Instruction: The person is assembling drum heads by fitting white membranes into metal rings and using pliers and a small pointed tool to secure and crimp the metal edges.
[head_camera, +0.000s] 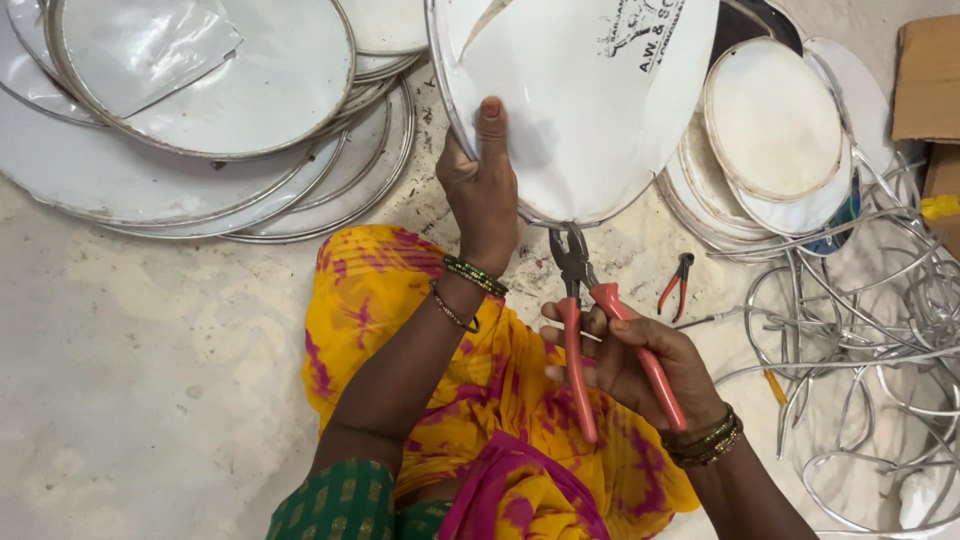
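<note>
My left hand (483, 185) grips the near rim of a large white round drumhead (590, 100) with a metal hoop, thumb pressed flat on its skin. My right hand (630, 360) is closed around the orange-red handles of a pair of pliers (580, 300). The dark jaws of the pliers bite the drumhead's rim at its lowest point, just right of my left hand. The drumhead is tilted up over my lap, which is covered in yellow and pink cloth.
A stack of large white hooped drumheads (200, 120) lies on the floor at upper left. Smaller round skins (770, 130) are piled at upper right. A second small red-handled plier (678, 285) lies on the floor. Tangled metal wire hoops (880, 340) fill the right side, beside a cardboard box (930, 80).
</note>
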